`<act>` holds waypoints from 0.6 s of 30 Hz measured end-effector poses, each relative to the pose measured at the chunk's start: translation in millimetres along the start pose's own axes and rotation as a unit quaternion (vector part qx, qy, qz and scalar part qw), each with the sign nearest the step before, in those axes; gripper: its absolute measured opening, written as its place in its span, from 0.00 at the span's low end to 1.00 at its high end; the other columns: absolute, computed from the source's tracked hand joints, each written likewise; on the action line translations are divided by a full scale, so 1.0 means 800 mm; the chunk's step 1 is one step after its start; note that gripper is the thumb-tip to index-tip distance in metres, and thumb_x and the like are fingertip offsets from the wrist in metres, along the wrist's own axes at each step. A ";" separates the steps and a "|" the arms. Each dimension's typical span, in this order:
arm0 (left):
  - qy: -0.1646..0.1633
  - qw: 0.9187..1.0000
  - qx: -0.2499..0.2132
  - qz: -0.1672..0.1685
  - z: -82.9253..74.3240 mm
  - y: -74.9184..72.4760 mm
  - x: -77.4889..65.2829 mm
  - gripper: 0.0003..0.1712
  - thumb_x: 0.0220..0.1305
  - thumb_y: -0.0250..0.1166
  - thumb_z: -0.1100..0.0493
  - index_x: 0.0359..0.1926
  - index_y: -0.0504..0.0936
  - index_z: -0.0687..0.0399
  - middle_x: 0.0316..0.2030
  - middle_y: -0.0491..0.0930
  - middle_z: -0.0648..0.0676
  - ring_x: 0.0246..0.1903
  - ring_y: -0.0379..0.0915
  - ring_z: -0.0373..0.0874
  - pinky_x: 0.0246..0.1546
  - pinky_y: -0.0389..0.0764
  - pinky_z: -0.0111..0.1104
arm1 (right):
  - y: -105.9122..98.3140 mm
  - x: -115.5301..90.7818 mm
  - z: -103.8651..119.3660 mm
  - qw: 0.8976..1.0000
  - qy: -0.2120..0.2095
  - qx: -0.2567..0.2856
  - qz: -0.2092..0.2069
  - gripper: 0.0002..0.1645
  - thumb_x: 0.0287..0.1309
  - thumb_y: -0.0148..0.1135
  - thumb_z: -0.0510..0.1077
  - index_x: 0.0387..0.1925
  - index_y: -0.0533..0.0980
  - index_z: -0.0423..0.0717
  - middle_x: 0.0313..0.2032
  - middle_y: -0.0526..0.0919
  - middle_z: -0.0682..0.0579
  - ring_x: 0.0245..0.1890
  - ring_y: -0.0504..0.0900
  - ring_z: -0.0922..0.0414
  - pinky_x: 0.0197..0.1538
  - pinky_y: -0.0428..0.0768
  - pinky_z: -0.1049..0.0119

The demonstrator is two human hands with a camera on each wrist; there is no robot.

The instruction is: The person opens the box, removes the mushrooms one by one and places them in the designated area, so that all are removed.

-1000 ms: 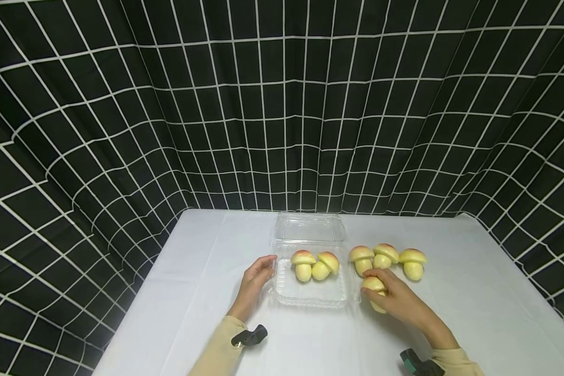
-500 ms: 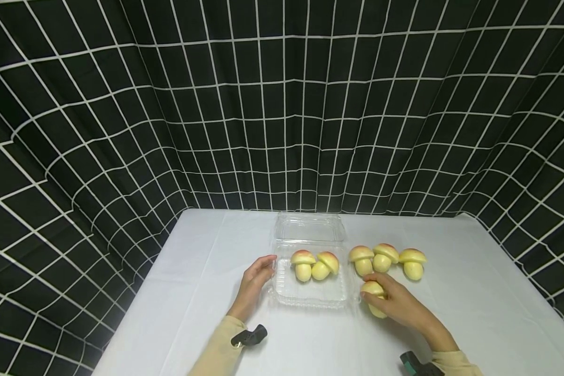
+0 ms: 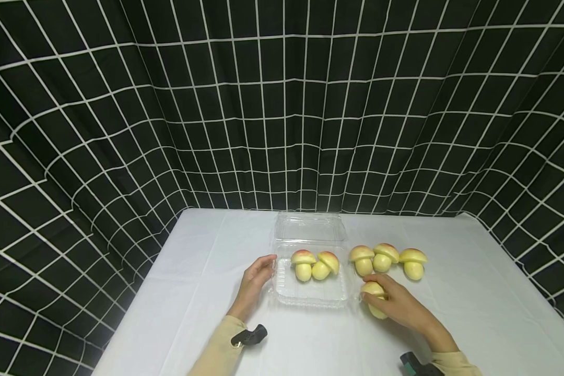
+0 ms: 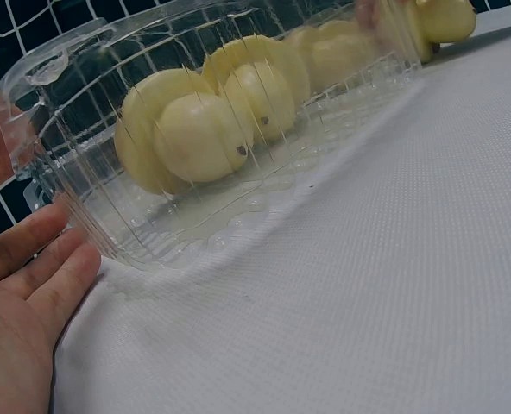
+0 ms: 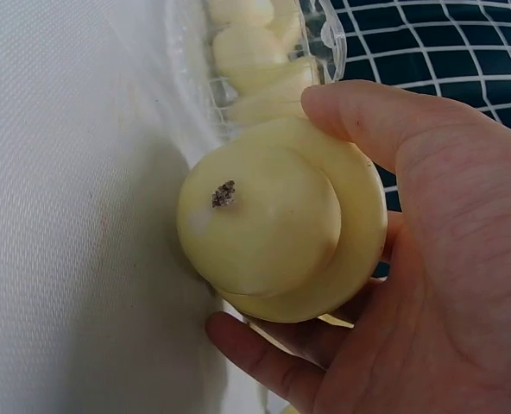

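Note:
My right hand point(image 3: 395, 300) grips a toy mushroom point(image 3: 375, 303) with a yellow stem and a yellow cap, just right of the clear plastic clamshell box point(image 3: 310, 300). In the right wrist view, thumb and fingers curl round the cap of the held mushroom point(image 5: 255, 220), its round stem end facing the camera. Two more mushrooms, one upright point(image 3: 303, 271) and one tilted point(image 3: 324, 266), sit inside the box, whose lid point(image 3: 310, 228) lies folded back. My left hand point(image 3: 254, 284) touches the box's left side with extended fingers point(image 4: 61, 276).
To the right of the box, three mushrooms point(image 3: 361, 256) point(image 3: 384, 253) point(image 3: 412, 258) with reddish caps stand in a row on the white-covered table point(image 3: 207, 250). A black curtain with white grid lines point(image 3: 310, 104) encloses the back and sides.
Over the last second, my right hand has lowered the gripped mushroom slightly towards me. My left hand and the box have stayed in place.

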State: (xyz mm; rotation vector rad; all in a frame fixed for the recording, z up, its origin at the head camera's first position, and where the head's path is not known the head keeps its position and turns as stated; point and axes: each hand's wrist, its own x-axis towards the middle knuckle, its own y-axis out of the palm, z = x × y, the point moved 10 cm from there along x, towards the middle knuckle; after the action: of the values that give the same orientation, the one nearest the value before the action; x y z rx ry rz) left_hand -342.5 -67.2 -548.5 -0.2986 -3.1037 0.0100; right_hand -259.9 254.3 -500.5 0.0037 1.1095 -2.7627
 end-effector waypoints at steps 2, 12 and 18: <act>0.001 1.000 0.001 -0.001 0.000 0.000 0.000 0.24 0.67 0.56 0.59 0.64 0.77 0.53 0.67 0.74 0.57 0.72 0.65 0.55 0.75 0.65 0.53 | 0.000 0.000 -0.001 1.000 -0.001 0.002 0.001 0.35 0.67 0.62 0.60 0.65 0.71 0.42 0.65 0.76 0.38 0.67 0.73 0.36 0.61 0.79 0.37; -0.001 1.000 0.000 0.000 0.003 0.000 0.000 0.24 0.68 0.56 0.59 0.64 0.77 0.53 0.68 0.72 0.58 0.73 0.63 0.57 0.76 0.62 0.54 | -0.001 -0.001 0.002 1.000 -0.014 0.002 -0.004 0.33 0.67 0.63 0.57 0.64 0.72 0.41 0.64 0.77 0.40 0.67 0.73 0.39 0.64 0.77 0.40; -0.005 1.000 0.002 -0.001 0.004 0.000 0.001 0.24 0.68 0.56 0.59 0.64 0.77 0.52 0.68 0.73 0.57 0.73 0.63 0.56 0.76 0.62 0.54 | -0.003 -0.001 0.007 1.000 -0.023 -0.013 -0.010 0.31 0.66 0.64 0.56 0.62 0.73 0.41 0.62 0.80 0.43 0.68 0.73 0.39 0.68 0.72 0.39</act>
State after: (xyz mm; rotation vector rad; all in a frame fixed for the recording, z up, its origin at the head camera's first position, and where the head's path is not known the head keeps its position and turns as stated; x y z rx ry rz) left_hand -343.1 -66.8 -551.8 -0.2972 -3.1126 0.0160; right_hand -258.8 252.4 -494.9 -0.0743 1.1407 -2.7501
